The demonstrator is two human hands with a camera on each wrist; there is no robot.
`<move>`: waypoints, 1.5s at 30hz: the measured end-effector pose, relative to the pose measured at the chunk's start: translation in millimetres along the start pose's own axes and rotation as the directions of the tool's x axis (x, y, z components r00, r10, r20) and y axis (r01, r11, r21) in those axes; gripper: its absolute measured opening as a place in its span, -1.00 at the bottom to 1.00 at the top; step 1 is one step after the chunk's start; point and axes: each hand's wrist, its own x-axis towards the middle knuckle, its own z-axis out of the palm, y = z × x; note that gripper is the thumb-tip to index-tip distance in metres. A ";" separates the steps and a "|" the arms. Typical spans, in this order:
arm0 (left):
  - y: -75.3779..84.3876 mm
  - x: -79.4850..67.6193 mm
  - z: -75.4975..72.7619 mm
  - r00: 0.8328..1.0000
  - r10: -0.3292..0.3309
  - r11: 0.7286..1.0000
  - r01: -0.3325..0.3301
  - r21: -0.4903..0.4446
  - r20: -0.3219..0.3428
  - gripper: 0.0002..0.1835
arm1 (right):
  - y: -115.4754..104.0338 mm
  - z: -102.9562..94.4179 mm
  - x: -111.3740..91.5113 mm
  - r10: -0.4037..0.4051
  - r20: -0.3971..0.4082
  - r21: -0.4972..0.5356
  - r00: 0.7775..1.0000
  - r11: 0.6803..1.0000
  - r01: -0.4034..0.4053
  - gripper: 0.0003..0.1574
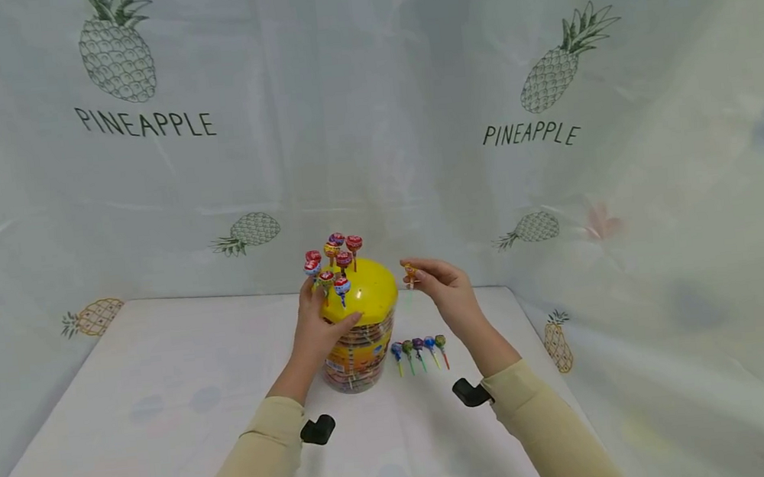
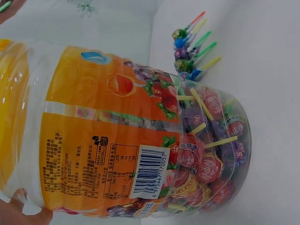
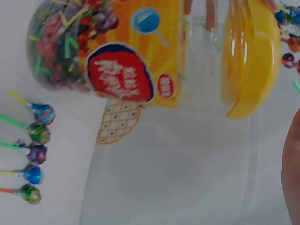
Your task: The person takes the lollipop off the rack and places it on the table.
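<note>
A clear plastic jar with an orange label and a yellow lid stands upright on the table, wrapped lollipops inside it. Several lollipops stick up from the left part of the lid, wrapped heads on top. My left hand grips the jar around its lid from the left, thumb across the front. To the right of the lid, my right hand pinches one orange-wrapped lollipop, head up and stick down. In the right wrist view, only part of the right hand shows at the edge.
A row of several lollipops lies on the white table right of the jar, sticks toward me. Behind the table hangs a pale curtain with pineapple prints. Black wrist mounts sit at both sleeves.
</note>
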 end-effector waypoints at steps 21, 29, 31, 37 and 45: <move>2.8 -0.4 -3.6 1.000 -0.019 1.000 0.020 -0.017 0.011 -0.06 | 78.0 -63.4 -42.0 0.352 -0.164 0.011 0.921 0.935 -0.355 -0.54; 3.7 -0.2 -4.2 1.000 -0.012 1.000 0.012 -0.012 0.009 -0.07 | 112.0 -79.2 -57.7 0.440 -0.239 -0.032 0.866 0.888 -0.459 -0.57; 3.7 -0.1 -3.9 1.000 -0.016 1.000 0.016 -0.011 0.011 -0.07 | 118.9 -82.1 -61.0 0.459 -0.252 -0.032 0.852 0.876 -0.481 -0.57; 3.3 0.1 -2.5 1.000 -0.027 1.000 0.027 -0.003 0.013 -0.05 | 139.8 -90.5 -68.2 0.478 -0.286 -0.068 0.831 0.854 -0.515 -0.57; 2.3 0.0 -1.1 1.000 -0.018 1.000 0.018 -0.001 0.008 -0.07 | 166.1 -99.2 -73.4 0.494 -0.349 -0.111 0.796 0.822 -0.559 -0.55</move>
